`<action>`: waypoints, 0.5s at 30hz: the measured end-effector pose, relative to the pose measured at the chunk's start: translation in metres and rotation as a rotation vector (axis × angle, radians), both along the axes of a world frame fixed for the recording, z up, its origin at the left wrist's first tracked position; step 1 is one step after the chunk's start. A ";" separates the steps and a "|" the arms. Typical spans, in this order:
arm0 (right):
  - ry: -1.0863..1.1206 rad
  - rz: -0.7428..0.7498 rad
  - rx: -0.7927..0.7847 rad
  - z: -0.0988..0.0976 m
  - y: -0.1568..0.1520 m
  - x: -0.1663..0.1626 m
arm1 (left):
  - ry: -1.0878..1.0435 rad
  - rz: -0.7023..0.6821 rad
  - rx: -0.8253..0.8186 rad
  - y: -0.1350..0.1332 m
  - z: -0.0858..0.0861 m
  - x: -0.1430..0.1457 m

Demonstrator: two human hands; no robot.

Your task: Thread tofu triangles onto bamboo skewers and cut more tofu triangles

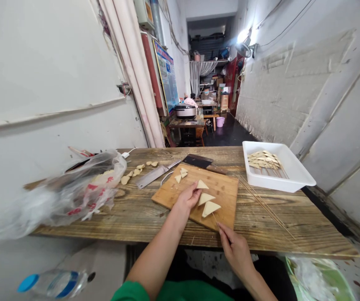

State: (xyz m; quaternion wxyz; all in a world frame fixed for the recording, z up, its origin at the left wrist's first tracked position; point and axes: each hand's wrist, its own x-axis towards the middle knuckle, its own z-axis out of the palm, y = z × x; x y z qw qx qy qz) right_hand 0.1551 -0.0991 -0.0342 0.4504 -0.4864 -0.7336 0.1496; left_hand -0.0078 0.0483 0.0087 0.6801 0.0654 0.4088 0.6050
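Two bare hands work at a wooden table (136, 222), watched by me from afar through the head camera. The left hand (190, 196) appears to pinch the corner of the farthest pale triangle (202, 184), fingertips together; the right hand (234, 246) is closed around a thin skewer (215, 217) pointing at the nearest pale triangle (211, 208). Between them lies a middle triangle (206, 198), all three in a row on the cutting board (172, 194). I cannot tell whether the skewer's tip has pierced anything. I judge the step in hand to be threading the pieces; the next move calls for the left fingers steadying a triangle while the right drives the stick in straight, clear of the fingertips. Loose skewers (266, 205) lie to the right, near a white tray (274, 183) holding skewered pieces (264, 159).
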 end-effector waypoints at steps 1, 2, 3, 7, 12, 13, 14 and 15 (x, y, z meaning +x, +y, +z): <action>0.001 -0.003 -0.001 0.000 0.000 0.000 | -0.003 -0.009 0.014 -0.002 0.002 0.000; 0.002 -0.005 0.002 0.001 0.000 0.001 | 0.001 -0.023 0.025 -0.004 0.003 0.000; 0.002 -0.008 0.009 0.001 0.000 0.001 | 0.008 -0.041 0.033 -0.006 0.004 0.000; 0.008 -0.022 0.021 0.001 0.000 0.003 | 0.024 -0.093 0.048 -0.011 0.005 -0.002; 0.010 -0.019 0.005 -0.001 0.001 0.005 | 0.011 -0.097 0.065 -0.013 0.005 -0.003; 0.010 -0.018 0.004 -0.001 0.001 0.005 | 0.014 -0.109 0.061 -0.013 0.005 -0.003; 0.010 -0.017 0.004 -0.001 0.001 0.006 | 0.018 -0.123 0.054 -0.013 0.005 -0.004; 0.012 -0.015 0.006 -0.001 0.001 0.005 | 0.023 -0.137 0.045 -0.013 0.005 -0.004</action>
